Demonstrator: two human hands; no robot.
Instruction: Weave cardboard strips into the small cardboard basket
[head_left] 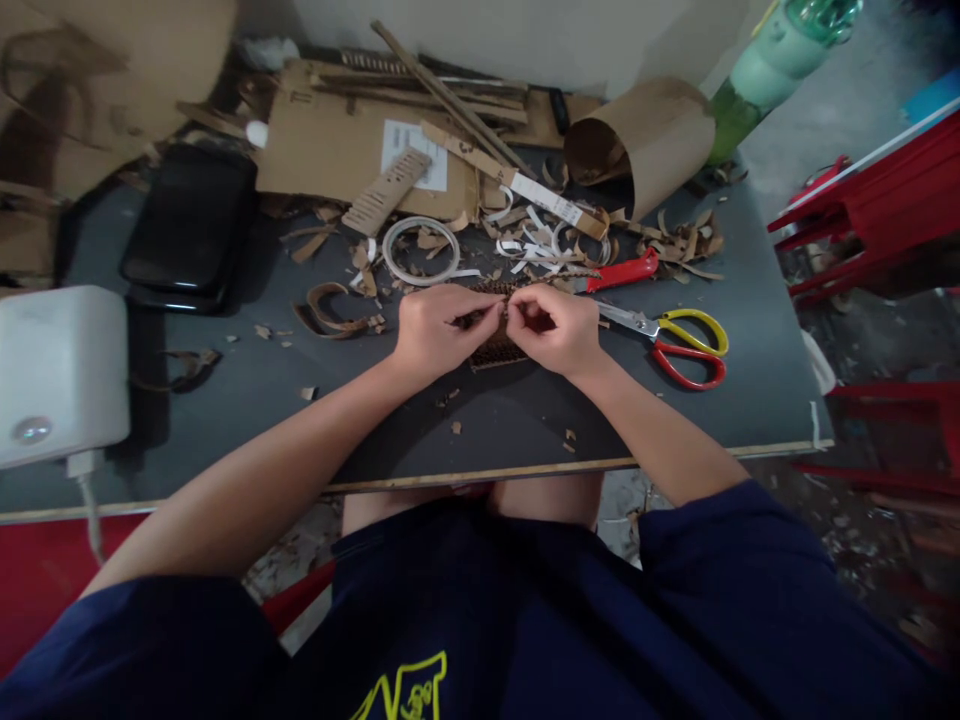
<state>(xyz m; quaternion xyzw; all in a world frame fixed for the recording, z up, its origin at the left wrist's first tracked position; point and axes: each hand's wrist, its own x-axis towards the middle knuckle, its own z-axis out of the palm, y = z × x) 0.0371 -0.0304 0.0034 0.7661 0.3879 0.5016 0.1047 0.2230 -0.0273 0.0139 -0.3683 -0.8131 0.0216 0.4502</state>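
Dark tabletop (517, 435), brown tube (671, 145), scraps (615, 160) inside

Area type: small craft workspace. Indicators: dark tabletop (525, 430) with cardboard scraps (690, 245), a tape roll (421, 252), scissors (660, 335) and a red-handled tool (622, 273); littered floor (855, 540).

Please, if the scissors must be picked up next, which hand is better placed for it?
Probably the right hand: the scissors lie close beside it, on its outer side. The left hand is farther away, beyond the right.
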